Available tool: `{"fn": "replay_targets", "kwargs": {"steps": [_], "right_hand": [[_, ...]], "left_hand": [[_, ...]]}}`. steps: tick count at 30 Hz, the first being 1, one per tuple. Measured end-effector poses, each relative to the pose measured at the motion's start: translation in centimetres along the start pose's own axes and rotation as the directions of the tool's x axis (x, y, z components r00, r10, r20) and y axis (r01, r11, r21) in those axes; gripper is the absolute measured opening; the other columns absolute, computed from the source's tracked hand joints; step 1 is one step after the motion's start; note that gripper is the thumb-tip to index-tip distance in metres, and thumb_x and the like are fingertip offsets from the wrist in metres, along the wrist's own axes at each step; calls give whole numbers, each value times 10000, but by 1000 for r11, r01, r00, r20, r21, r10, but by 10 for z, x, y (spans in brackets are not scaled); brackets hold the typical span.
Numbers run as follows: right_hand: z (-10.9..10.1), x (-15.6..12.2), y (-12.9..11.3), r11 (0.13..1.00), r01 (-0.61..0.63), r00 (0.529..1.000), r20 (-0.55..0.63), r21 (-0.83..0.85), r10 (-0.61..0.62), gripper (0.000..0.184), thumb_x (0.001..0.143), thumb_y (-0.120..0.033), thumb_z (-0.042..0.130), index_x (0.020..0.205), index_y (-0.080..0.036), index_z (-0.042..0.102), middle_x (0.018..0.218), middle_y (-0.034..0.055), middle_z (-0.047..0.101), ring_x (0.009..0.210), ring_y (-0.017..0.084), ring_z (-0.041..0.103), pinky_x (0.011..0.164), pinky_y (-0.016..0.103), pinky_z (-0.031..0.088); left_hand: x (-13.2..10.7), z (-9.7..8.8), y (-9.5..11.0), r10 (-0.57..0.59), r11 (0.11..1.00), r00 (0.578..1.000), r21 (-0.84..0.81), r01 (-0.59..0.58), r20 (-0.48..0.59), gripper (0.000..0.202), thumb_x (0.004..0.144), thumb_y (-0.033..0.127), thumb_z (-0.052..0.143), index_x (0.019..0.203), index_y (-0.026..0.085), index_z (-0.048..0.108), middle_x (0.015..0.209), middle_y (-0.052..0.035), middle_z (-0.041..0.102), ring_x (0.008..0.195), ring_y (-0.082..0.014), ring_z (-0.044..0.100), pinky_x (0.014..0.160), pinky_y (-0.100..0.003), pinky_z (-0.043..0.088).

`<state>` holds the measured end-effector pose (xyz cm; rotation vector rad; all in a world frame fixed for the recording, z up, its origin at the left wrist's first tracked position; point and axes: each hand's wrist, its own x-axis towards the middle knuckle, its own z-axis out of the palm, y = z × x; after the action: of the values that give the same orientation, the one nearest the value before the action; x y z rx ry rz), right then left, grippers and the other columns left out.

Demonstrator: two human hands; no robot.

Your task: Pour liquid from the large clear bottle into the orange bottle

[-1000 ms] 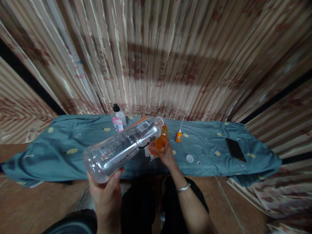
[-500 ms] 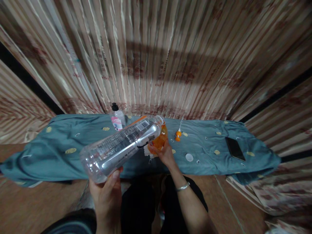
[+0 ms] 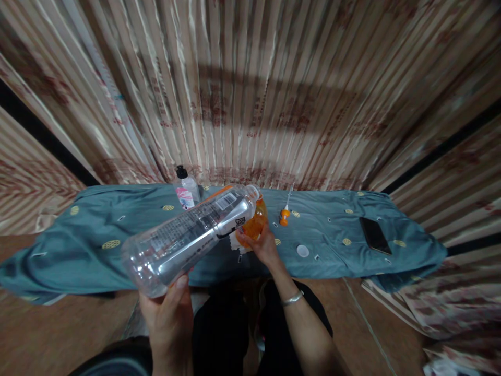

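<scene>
The left hand (image 3: pixel 168 316) has its fingers clamped on the clear bottle (image 3: pixel 191 235) near its base — neck tilted toward two o'clock, mouth by the orange bottle (image 3: pixel 255 222), which the right hand's (image 3: pixel 265 246) fingers clasp; an orange pump (image 3: pixel 284 216) lies at three o'clock on the tabletop (image 3: pixel 329 258).

You have seven loose things on or above one cloth (image 3: pixel 336 258).
One large clear bottle (image 3: pixel 188 237), one orange bottle (image 3: pixel 255 222) and one black-topped bottle (image 3: pixel 186 193) give you three of that kind; add one orange pump top (image 3: pixel 284 217), one round white disc (image 3: pixel 302 251), one black phone (image 3: pixel 374 235) and one white scrap (image 3: pixel 236 246). Your left hand (image 3: pixel 169 312) and right hand (image 3: pixel 265 245) make two, with one bracelet (image 3: pixel 293 298).
</scene>
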<state>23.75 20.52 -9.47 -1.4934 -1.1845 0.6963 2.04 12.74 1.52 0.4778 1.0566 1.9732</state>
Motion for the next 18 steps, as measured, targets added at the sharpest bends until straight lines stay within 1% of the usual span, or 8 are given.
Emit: {"fn": "replay_targets", "kwargs": {"steps": [2, 4, 6, 7, 10, 13, 16, 18], "right_hand": [[1, 0, 1, 1000, 11, 1000, -6, 6, -11, 830, 735, -528, 931, 1434, -217, 609, 1267, 156, 845, 1164, 403, 822, 1044, 561, 656], [2, 0, 1, 1000, 29, 999, -14, 8, -29, 811, 747, -513, 930, 1435, -228, 609, 1297, 155, 839, 1189, 396, 816, 1066, 559, 649], [2, 0, 2, 999, 36, 999, -19, 1, -36, 801, 748, -502, 935, 1430, -233, 612, 1309, 153, 836, 1202, 393, 813, 1076, 557, 645], [2, 0, 2, 999, 34, 999, -19, -5, -34, 801, 745, -501, 939, 1427, -234, 614, 1304, 153, 838, 1199, 392, 813, 1072, 556, 646], [1, 0, 2, 1000, 23, 1000, -8, -12, -23, 814, 742, -521, 946, 1424, -230, 611, 1270, 152, 847, 1161, 395, 821, 1039, 557, 655], [1, 0, 2, 999, 38, 999, -2, -2, -38, 821, 746, -522, 943, 1434, -231, 603, 1296, 152, 843, 1182, 393, 817, 1058, 562, 651], [0, 0, 2, 999, 37, 999, -9, -18, -37, 817, 745, -515, 944, 1438, -243, 605, 1307, 150, 840, 1196, 394, 811, 1076, 580, 643], [0, 0, 3, 999, 34, 999, -9, -25, -34, 814, 747, -515, 942, 1439, -249, 605, 1301, 148, 840, 1192, 398, 810, 1075, 591, 642]], "left_hand": [[0, -1, -2, 20, 1000, 1000, 15, -20, 9, 664, 418, 345, 1132, 1009, 280, 835, 1220, 7, 798, 1162, -202, 724, 1048, -274, 582], [0, -2, -3, 44, 999, 999, 23, -44, 20, 645, 442, 352, 1126, 1009, 278, 829, 1272, -5, 791, 1327, -250, 683, 1204, -338, 504], [0, -2, -4, 53, 998, 998, 24, -54, 40, 624, 468, 352, 1117, 1011, 278, 818, 1288, -16, 789, 1428, -294, 640, 1298, -421, 428], [0, -2, -4, 53, 998, 997, 23, -54, 52, 620, 481, 354, 1113, 1019, 281, 814, 1289, -20, 790, 1448, -313, 631, 1319, -464, 407], [-1, 0, -1, 32, 999, 995, 12, -33, 89, 630, 492, 366, 1110, 1043, 284, 815, 1300, -42, 789, 1439, -360, 647, 1314, -573, 422], [-2, 3, 3, 14, 1000, 995, 8, -15, 104, 644, 486, 371, 1116, 1057, 285, 830, 1353, -61, 779, 1393, -386, 677, 1271, -634, 475], [-3, 5, 6, 0, 1000, 994, 9, -1, 112, 678, 480, 378, 1120, 1092, 290, 842, 1406, -72, 763, 1359, -391, 693, 1209, -636, 544], [-4, 6, 6, -7, 1000, 994, 6, 6, 110, 697, 464, 384, 1125, 1095, 284, 846, 1402, -82, 761, 1331, -387, 705, 1132, -594, 614]]}}
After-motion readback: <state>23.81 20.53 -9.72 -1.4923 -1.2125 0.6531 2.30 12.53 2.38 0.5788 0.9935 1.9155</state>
